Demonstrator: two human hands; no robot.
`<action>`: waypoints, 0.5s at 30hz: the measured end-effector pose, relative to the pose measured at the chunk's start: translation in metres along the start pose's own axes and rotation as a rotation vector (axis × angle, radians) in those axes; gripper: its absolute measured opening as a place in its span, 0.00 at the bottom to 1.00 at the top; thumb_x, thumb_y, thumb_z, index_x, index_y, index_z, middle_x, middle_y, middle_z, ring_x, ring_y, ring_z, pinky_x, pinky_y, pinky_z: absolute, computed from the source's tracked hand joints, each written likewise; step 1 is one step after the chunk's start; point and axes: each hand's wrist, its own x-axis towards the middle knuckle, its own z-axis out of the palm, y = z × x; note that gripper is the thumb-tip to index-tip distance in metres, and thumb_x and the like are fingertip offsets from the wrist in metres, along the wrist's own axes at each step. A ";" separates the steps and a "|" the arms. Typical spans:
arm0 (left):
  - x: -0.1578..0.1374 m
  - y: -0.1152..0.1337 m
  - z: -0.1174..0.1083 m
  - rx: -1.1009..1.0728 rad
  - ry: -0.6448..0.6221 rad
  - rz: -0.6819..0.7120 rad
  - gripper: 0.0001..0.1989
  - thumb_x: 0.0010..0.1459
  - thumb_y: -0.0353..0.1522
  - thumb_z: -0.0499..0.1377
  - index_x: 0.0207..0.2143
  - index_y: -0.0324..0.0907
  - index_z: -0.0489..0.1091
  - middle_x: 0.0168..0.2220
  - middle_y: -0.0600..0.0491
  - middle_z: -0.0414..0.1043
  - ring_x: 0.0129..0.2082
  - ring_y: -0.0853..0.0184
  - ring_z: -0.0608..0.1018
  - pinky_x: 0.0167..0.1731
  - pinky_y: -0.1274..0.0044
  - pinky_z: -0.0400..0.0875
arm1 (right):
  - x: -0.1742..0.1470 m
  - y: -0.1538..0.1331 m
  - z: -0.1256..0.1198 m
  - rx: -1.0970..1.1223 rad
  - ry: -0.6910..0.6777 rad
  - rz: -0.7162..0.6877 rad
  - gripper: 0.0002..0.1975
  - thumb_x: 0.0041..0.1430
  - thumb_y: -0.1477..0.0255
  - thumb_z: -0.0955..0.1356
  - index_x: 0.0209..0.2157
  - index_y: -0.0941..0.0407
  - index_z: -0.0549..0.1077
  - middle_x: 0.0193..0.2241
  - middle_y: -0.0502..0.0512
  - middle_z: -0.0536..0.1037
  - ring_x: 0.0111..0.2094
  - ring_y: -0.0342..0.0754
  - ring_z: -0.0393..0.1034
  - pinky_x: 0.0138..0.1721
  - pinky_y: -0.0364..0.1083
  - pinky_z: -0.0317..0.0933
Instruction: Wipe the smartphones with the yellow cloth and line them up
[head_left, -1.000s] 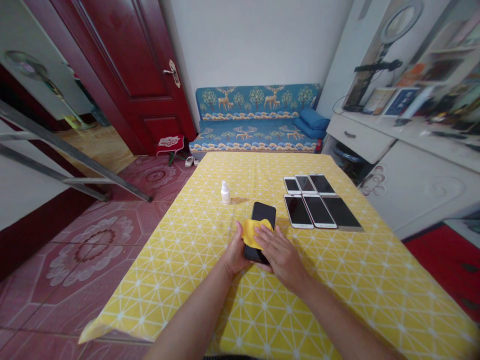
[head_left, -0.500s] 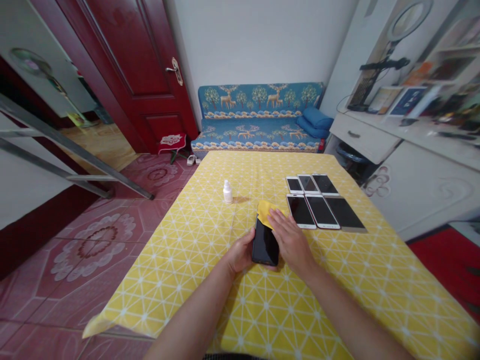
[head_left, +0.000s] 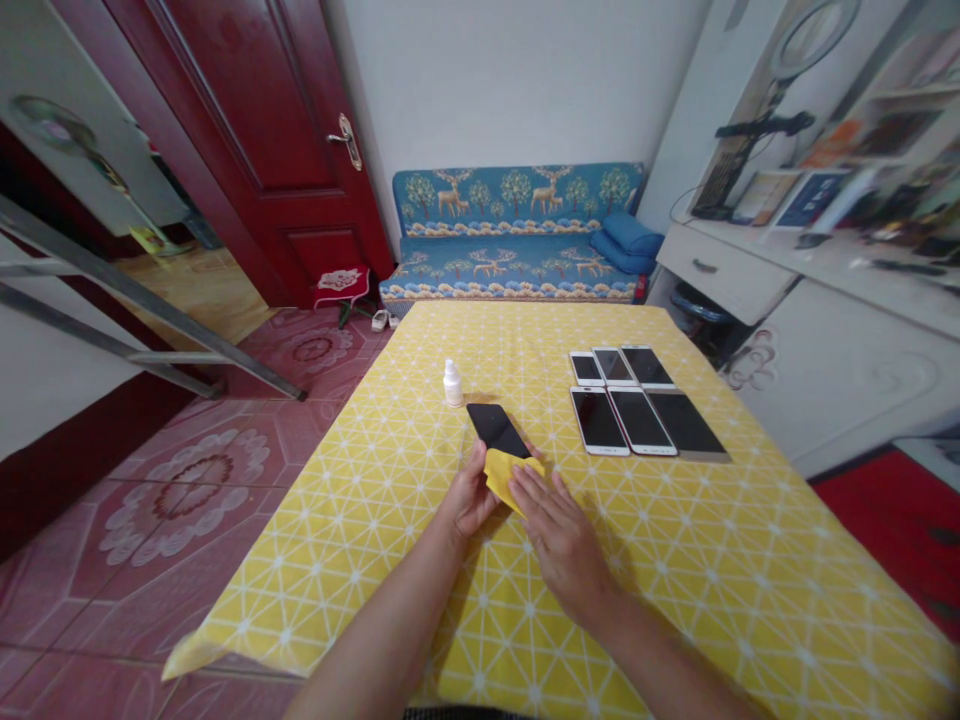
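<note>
Head view: black phone (head_left: pixel 496 428) angles away leftward, left hand (head_left: pixel 469 495) fingers gripping it, right hand (head_left: pixel 559 535) fingers flat on yellow cloth (head_left: pixel 507 473).

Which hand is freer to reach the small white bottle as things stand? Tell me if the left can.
Probably yes. The left hand holds the black phone, and the small white bottle stands just beyond it on bare tablecloth, nothing between. But that hand is busy; the right hand presses the yellow cloth.
</note>
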 end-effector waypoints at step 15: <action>0.001 0.003 -0.004 0.049 0.159 -0.037 0.23 0.63 0.39 0.54 0.51 0.27 0.67 0.41 0.38 0.77 0.39 0.57 0.80 0.42 0.67 0.74 | -0.006 0.012 -0.011 0.113 0.089 0.071 0.30 0.64 0.81 0.59 0.65 0.49 0.53 0.59 0.57 0.67 0.62 0.50 0.58 0.62 0.61 0.52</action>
